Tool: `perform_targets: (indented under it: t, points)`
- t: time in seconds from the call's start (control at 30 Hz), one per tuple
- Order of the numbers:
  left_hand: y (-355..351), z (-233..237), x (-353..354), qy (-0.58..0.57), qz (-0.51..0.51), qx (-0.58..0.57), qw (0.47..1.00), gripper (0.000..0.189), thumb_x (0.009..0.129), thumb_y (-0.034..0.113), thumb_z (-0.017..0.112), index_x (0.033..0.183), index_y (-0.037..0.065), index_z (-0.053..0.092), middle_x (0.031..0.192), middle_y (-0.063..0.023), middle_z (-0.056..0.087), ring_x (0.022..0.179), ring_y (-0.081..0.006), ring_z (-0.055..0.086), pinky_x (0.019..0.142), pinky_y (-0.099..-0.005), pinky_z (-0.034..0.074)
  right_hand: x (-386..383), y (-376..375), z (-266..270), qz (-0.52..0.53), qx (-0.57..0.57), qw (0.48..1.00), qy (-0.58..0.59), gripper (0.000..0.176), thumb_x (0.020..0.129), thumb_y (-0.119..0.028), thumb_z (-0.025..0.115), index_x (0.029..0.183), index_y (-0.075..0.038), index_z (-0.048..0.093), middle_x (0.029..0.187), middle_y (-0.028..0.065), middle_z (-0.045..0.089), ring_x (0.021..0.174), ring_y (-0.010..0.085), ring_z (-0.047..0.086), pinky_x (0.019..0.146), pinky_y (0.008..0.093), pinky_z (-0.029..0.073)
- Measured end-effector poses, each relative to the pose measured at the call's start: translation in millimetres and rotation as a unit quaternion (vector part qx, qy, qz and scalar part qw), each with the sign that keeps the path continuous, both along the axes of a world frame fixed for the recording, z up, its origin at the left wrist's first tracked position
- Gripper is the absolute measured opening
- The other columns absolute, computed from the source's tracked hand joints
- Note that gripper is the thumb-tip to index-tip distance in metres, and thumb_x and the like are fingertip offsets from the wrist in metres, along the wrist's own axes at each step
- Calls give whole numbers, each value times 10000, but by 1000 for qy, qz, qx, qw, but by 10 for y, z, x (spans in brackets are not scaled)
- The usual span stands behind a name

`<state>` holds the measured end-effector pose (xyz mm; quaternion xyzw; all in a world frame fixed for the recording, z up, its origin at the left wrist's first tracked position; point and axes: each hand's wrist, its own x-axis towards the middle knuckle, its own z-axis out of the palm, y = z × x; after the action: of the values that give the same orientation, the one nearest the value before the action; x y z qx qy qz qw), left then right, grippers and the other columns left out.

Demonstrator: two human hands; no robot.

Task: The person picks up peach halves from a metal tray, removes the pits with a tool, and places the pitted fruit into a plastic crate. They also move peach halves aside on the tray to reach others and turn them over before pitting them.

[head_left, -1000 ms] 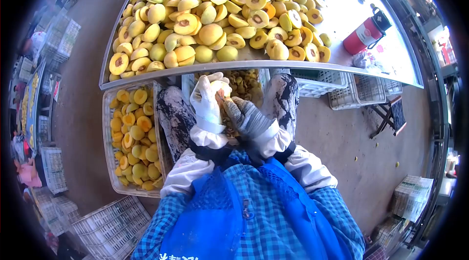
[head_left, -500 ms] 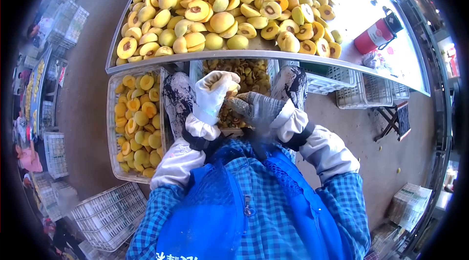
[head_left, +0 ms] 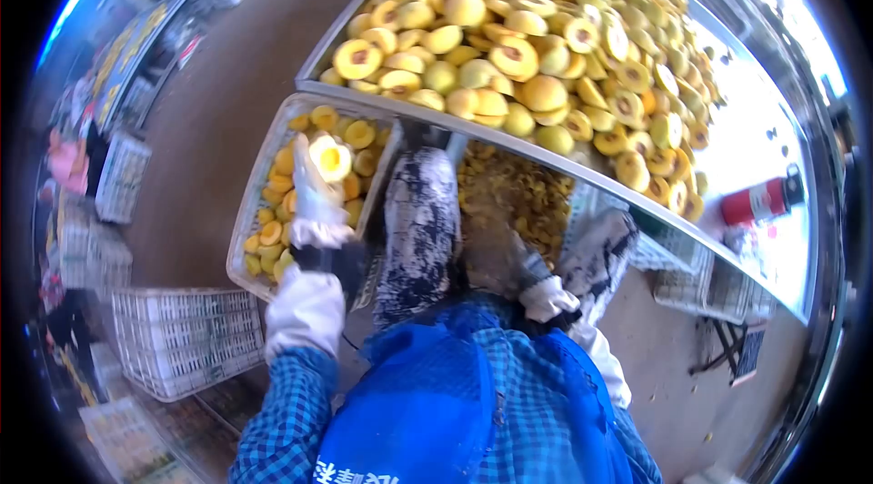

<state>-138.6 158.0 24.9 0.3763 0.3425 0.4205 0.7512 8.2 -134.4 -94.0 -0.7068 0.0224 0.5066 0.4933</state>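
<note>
From here, the left hand (head_left: 318, 197) is over the crate (head_left: 257, 182) of fruit, a fruit half (head_left: 330, 159) at its fingers; whether gripped or released, I can't tell. The right hand (head_left: 496, 252) blurs above the scraps (head_left: 527, 202), its grip unclear. It looks like placing, calling for a gentle letting-go.

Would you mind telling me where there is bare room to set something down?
The table has a mostly bare patch between the fruit pile, the red bottle and the table's right edge. Floor shows open left of the fruit crate. That crate, under the left hand, is crowded, as is the pile's side.
</note>
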Motion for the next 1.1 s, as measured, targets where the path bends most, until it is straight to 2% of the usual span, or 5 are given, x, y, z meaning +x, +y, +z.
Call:
perform_targets:
  t: [0.1, 0.23, 0.37, 0.57, 1.1]
  points:
    - [773, -232, -495, 531, -41, 247, 810, 606, 880, 369, 518, 1353, 49, 317, 1253, -218, 496, 1114, -332, 519, 919, -389, 456, 21, -18, -40, 68, 24, 997, -36, 332, 943, -356, 458, 906, -63, 610, 678, 83, 594, 516, 195, 543, 488, 312, 423]
    - [1040, -463, -270, 638, -28, 372, 674, 498, 831, 454, 550, 1122, 50, 554, 1037, -239, 603, 958, -392, 575, 810, -408, 475, 20, -154, -801, 408, -48, 600, -686, 327, 942, -225, 450, 1156, 4, 544, 935, 147, 623, 816, 253, 581, 766, 306, 464]
    - [714, -1054, 135, 663, -192, 475, 546, 394, 831, 406, 565, 1015, 57, 559, 994, -168, 602, 941, -324, 579, 789, -408, 455, -78, -149, -894, 236, 80, 877, -411, 340, 955, -260, 434, 1150, -3, 543, 904, 161, 622, 795, 268, 581, 751, 318, 467]
    - [812, -1698, 376, 755, -140, 500, 400, 304, 744, 273, 648, 993, 110, 590, 1010, -55, 535, 984, -239, 515, 801, -375, 417, 60, -29, -303, 264, -52, 911, -313, 292, 935, -136, 414, 1184, -21, 515, 988, 198, 599, 885, 310, 574, 771, 385, 454]
    - [-132, 72, 289, 91, -165, 175, 966, 219, 849, 45, 541, 1064, 37, 585, 916, -28, 613, 700, -81, 580, 537, -190, 499, 4, 979, 1474, 311, 103, 752, -573, 210, 853, -253, 567, 948, -79, 496, 651, 196, 578, 611, 395, 588, 516, 471, 446]
